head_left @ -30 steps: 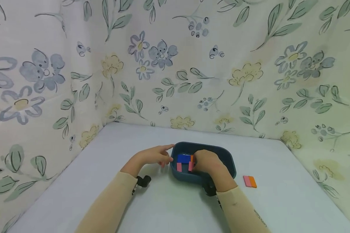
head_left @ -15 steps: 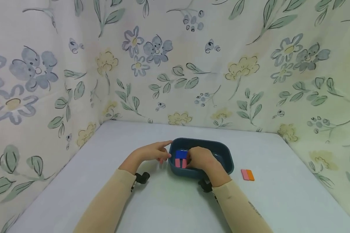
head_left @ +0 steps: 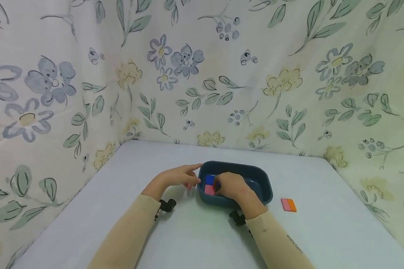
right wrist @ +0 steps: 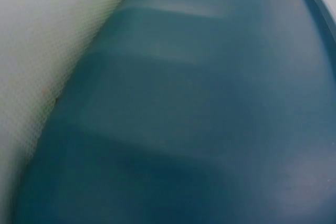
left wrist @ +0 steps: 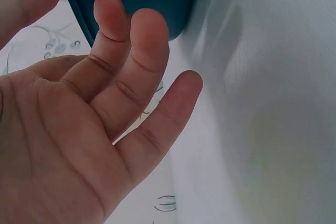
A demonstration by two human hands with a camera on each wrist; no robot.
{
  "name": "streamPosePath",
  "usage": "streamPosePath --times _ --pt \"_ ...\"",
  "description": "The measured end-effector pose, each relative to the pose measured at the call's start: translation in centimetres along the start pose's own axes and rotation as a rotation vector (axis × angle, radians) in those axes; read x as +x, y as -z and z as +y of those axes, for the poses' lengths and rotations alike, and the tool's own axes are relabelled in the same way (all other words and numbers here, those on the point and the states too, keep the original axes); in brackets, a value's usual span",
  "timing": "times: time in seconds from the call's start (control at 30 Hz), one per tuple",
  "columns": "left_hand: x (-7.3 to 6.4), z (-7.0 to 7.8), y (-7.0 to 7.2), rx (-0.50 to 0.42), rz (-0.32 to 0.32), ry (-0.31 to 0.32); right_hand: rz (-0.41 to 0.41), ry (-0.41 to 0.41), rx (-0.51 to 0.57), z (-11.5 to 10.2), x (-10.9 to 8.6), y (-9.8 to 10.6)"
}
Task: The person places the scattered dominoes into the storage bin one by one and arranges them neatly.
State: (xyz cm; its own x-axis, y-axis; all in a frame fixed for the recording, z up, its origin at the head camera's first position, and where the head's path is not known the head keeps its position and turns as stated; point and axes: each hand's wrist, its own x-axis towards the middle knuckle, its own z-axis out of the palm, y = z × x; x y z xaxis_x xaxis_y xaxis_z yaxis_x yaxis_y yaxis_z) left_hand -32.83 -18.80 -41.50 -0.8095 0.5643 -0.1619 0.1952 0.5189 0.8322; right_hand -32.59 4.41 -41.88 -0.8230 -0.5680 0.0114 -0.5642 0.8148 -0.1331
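Observation:
A dark teal box (head_left: pixel 252 169) with rounded corners stands on the white table. My right hand (head_left: pixel 233 186) reaches inside, its curled fingers gripping a pink tile (head_left: pixel 212 190) at the box's left end; the fingertips are mostly hidden in the head view. Behind the pink lies a blue tile (head_left: pixel 209 179). Outside, my left hand (head_left: pixel 180 177) stretches its index finger to the box's left rim, with the other fingers loosely bent and holding nothing. In the left wrist view those fingers (left wrist: pixel 149 40) overlap the box wall (left wrist: pixel 181 3). The right wrist view is filled by the box's outer wall (right wrist: pixel 199 98).
A flat pink-and-orange tile (head_left: pixel 288 204) lies on the table (head_left: pixel 323 231) to the right of the box. A cream cloth (head_left: pixel 202 93) with printed flowers hangs behind the table and along its sides. Each wrist carries a small black camera.
My right hand has moved left inside the box. The two pink pieces, apart a second ago, now lie side by side. The left hand stays at the rim.

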Motion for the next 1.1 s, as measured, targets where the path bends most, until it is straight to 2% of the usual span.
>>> streamPosePath --times 0.3,0.47,0.6,0.77,0.9,1.0,1.1 --pt "-0.8 0.2 0.8 -0.004 0.021 -0.003 0.001 0.014 0.012 -0.6 0.7 0.6" --pt "-0.2 0.1 0.2 -0.014 -0.001 0.000 0.013 -0.032 0.071 -0.1 -0.7 1.2" --pt "-0.1 -0.3 -0.1 -0.032 0.016 0.033 0.041 -0.074 0.160 0.4 -2.3 2.7" --pt "0.2 -0.7 -0.8 -0.049 0.016 0.075 0.063 -0.111 0.248 2.5 -5.7 3.6" --pt "0.4 -0.5 -1.0 -0.032 0.002 0.058 0.056 -0.139 0.273 5.4 -8.2 4.1" --pt "0.4 -0.2 -0.8 -0.019 0.009 0.041 0.052 -0.179 0.288 7.7 -9.3 5.3" --pt "-0.5 -0.3 0.0 -0.011 0.032 0.049 0.032 -0.208 0.306 9.4 -9.2 6.5"
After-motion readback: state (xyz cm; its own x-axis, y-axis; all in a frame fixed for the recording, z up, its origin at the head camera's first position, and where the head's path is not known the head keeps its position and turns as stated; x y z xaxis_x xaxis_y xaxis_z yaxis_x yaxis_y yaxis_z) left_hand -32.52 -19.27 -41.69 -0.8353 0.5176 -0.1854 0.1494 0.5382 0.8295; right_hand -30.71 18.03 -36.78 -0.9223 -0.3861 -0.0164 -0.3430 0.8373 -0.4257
